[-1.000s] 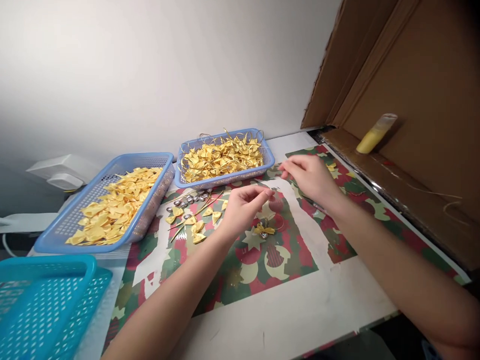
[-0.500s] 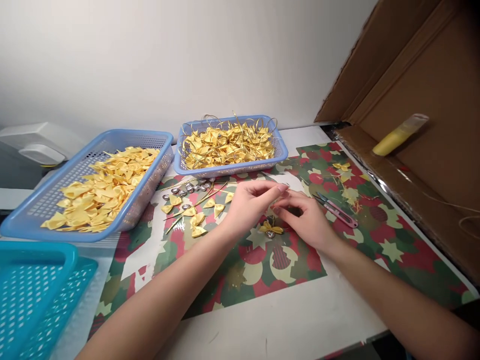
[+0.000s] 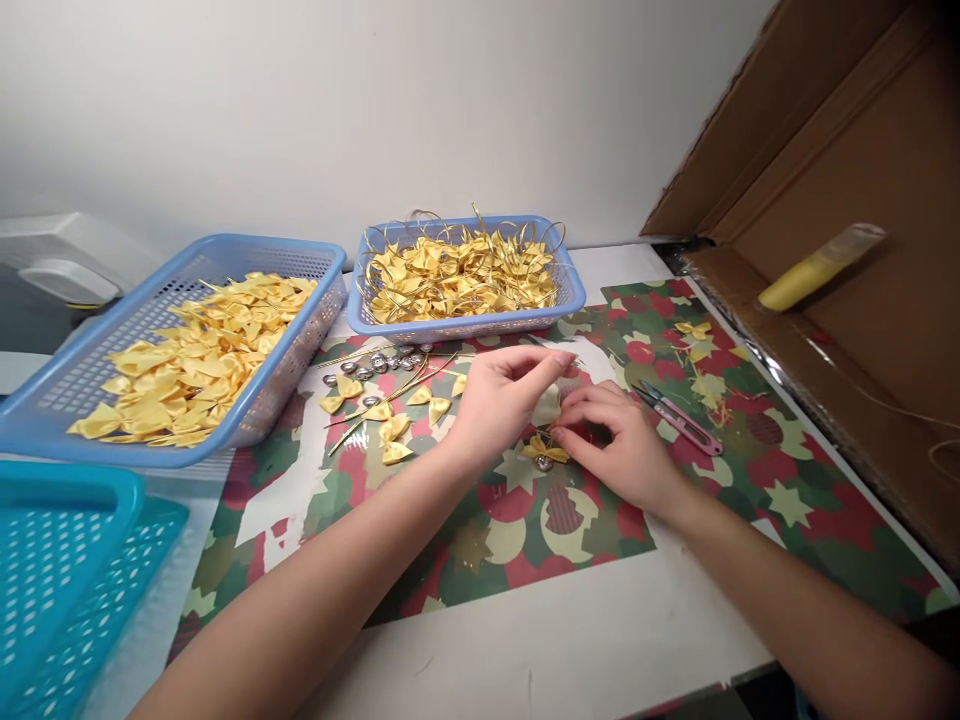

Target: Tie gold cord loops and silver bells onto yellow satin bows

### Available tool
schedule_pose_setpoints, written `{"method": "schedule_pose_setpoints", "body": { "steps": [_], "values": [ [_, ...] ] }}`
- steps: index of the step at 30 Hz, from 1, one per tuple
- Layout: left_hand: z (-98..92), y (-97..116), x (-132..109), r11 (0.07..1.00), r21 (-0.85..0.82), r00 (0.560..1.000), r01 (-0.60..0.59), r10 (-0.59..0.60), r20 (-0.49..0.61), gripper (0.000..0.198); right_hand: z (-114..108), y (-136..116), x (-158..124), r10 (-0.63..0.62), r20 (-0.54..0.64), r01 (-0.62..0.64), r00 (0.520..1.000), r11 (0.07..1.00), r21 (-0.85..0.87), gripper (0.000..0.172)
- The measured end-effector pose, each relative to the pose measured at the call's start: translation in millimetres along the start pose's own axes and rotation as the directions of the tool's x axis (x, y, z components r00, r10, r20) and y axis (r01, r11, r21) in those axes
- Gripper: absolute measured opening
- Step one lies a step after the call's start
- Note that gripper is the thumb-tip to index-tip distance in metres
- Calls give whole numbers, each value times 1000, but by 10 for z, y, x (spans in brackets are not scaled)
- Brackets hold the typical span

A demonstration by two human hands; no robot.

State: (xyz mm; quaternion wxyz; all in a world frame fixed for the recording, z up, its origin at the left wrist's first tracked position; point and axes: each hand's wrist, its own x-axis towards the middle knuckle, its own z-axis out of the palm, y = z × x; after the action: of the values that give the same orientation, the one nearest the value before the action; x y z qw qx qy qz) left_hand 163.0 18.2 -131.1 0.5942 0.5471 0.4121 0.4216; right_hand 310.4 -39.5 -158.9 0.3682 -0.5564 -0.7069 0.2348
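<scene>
My left hand (image 3: 499, 395) hovers over the patterned paper with thumb and fingers pinched on a thin gold thread that I can barely make out. My right hand (image 3: 619, 440) rests on the paper beside it, fingers curled and pinched at a small yellow bow with a silver bell (image 3: 544, 453). A few loose yellow bows (image 3: 390, 430), gold threads and silver bells (image 3: 379, 365) lie just left of my left hand. Pink thread snips (image 3: 679, 420) lie to the right of my right hand.
A blue basket of plain yellow bows (image 3: 187, 350) stands at the left. A smaller blue basket of bows with gold loops (image 3: 461, 275) stands at the back. A teal basket (image 3: 67, 570) is at the near left. An open cardboard box (image 3: 847, 230) with a yellow tube (image 3: 817, 268) fills the right.
My right hand came back from the far right toward the middle and settled on the bow with the bell. My left hand stayed pinched above it. The view shifted slightly.
</scene>
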Motion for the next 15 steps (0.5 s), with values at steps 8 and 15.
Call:
{"method": "schedule_pose_setpoints", "body": {
  "steps": [8, 15],
  "values": [
    [-44, -15, 54, 1000, 5, 997, 1, -1, -81, 18, -33, -5, -48, -21, 93, 29, 995, 996, -82, 11],
    [-93, 5, 113, 998, -2, 990, -57, 56, -132, 18, -53, -33, -56, -10, 108, 22, 994, 993, -112, 14]
  ]
}}
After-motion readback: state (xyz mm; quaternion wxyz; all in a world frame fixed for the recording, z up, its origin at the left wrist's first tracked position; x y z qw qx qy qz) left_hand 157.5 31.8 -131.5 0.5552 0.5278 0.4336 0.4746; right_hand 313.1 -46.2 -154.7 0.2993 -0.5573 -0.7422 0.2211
